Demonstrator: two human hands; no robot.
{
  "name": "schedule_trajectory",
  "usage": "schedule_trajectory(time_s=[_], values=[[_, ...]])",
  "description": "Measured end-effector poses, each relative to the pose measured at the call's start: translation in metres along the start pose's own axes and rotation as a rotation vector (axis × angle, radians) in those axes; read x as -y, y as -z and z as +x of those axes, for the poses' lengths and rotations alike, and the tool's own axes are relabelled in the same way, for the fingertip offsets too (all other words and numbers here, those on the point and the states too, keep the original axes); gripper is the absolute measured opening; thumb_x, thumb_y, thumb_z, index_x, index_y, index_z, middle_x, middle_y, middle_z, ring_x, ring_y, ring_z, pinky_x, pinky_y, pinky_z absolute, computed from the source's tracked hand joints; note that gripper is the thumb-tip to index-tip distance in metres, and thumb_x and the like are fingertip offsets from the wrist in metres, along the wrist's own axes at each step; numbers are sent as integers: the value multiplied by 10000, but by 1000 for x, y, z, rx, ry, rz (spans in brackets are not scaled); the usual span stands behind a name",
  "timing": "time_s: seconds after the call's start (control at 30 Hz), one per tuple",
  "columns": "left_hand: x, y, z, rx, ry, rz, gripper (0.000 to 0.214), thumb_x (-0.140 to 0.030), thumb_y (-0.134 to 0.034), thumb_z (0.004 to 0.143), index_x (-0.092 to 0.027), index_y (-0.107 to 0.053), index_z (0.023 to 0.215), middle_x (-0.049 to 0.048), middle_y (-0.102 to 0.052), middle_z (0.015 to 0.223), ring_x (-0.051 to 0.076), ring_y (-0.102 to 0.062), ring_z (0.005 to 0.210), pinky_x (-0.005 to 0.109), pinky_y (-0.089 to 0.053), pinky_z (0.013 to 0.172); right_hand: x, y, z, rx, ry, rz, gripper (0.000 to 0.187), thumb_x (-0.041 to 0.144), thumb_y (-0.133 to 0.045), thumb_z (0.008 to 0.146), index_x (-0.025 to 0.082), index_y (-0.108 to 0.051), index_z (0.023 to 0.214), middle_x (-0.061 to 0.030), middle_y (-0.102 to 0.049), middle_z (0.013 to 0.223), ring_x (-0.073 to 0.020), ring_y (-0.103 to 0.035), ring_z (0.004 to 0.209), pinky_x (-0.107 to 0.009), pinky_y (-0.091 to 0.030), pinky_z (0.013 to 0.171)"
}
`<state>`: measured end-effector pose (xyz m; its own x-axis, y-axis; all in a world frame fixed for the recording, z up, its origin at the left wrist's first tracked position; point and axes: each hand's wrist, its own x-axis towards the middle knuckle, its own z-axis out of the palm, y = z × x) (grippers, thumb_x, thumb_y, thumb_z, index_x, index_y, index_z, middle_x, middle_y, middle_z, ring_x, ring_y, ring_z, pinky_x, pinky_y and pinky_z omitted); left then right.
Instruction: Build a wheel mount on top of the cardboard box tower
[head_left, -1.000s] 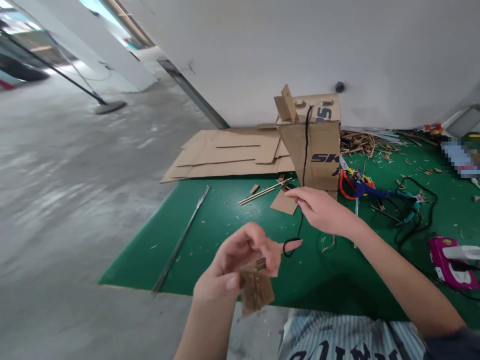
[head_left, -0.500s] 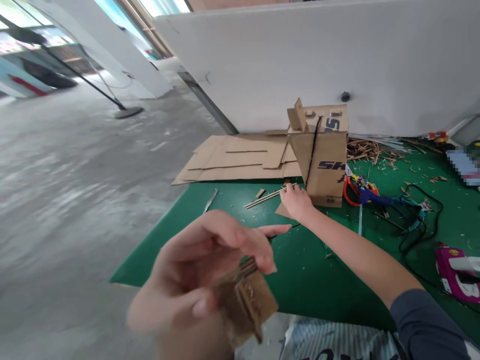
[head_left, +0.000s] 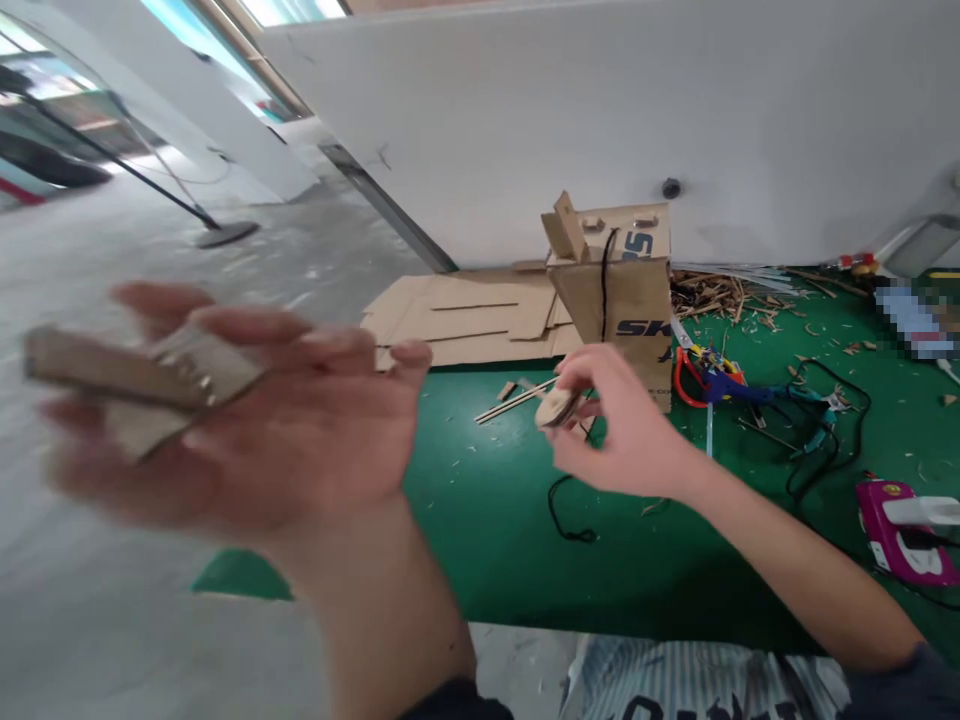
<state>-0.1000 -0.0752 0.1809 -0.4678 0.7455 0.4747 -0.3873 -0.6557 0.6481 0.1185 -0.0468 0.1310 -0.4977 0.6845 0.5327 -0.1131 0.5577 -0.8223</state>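
Observation:
My left hand (head_left: 255, 420) is raised close to the camera and blurred, its fingers holding a folded cardboard piece (head_left: 127, 375) out to the left. My right hand (head_left: 622, 430) is over the green mat (head_left: 487, 500), pinching a small round cardboard disc (head_left: 555, 407). A black string (head_left: 566, 500) hangs from that hand onto the mat. Behind it stands an upright cardboard box (head_left: 626, 290) with a black string running down its front.
Flat cardboard sheets (head_left: 465, 315) lie behind the mat at the left. Thin wooden sticks (head_left: 517, 397) lie near the box. Red-handled scissors and a blue glue gun (head_left: 720, 380) with cables sit at the right, a pink tool (head_left: 900, 525) further right. Wood scraps litter the back.
My left hand swung up and left with the cardboard piece. My right hand reached to the box base, then came back holding the small disc.

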Motion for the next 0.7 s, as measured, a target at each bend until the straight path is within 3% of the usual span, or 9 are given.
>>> schedule_trajectory(time_s=[0.07,0.17,0.27,0.43,0.53,0.7], values=[[17,-23,12,111,18,-14,442,-697,-604,788,-409,-666,1117,-110,-726,1118,203,-629,1096,315,-521,809,15,32,6,-139,62,-14,216,222,-606,866,263,-512,1056,-62,-479,1178,-159,-603,993,-341,-607,816],[39,-52,23,116,59,-45,317,-547,-776,743,-344,-691,972,-102,-724,1039,149,-641,975,274,-525,800,34,75,23,-311,142,-226,267,248,-618,879,308,-554,1132,-57,-508,1191,-185,-612,1020,-374,-607,833],[57,-69,26,96,-39,26,393,-488,-871,672,-305,-667,954,-59,-711,955,172,-650,903,296,-506,760,49,102,44,-318,187,-470,315,280,-632,889,341,-570,1192,-65,-541,1224,-216,-619,1058,-365,-603,821],[78,-77,26,109,-109,110,357,-487,-824,746,-307,-633,989,-24,-692,1042,213,-647,1096,350,-522,911,56,111,75,-170,208,-662,346,305,-681,868,334,-564,1192,-59,-607,1199,-241,-647,1064,-388,-595,857],[88,-76,26,96,-61,194,401,-583,-790,743,-336,-614,1006,-4,-692,1127,250,-605,1237,369,-523,968,54,108,84,-136,196,-709,303,317,-677,869,324,-578,1155,-52,-624,1206,-241,-654,1059,-378,-592,844],[99,-74,28,77,-65,181,389,-601,-759,782,-328,-618,1021,2,-704,1144,249,-596,1276,358,-512,1005,55,106,87,-117,187,-751,263,324,-663,876,318,-594,1130,-53,-653,1196,-249,-660,1051,-358,-585,757]])
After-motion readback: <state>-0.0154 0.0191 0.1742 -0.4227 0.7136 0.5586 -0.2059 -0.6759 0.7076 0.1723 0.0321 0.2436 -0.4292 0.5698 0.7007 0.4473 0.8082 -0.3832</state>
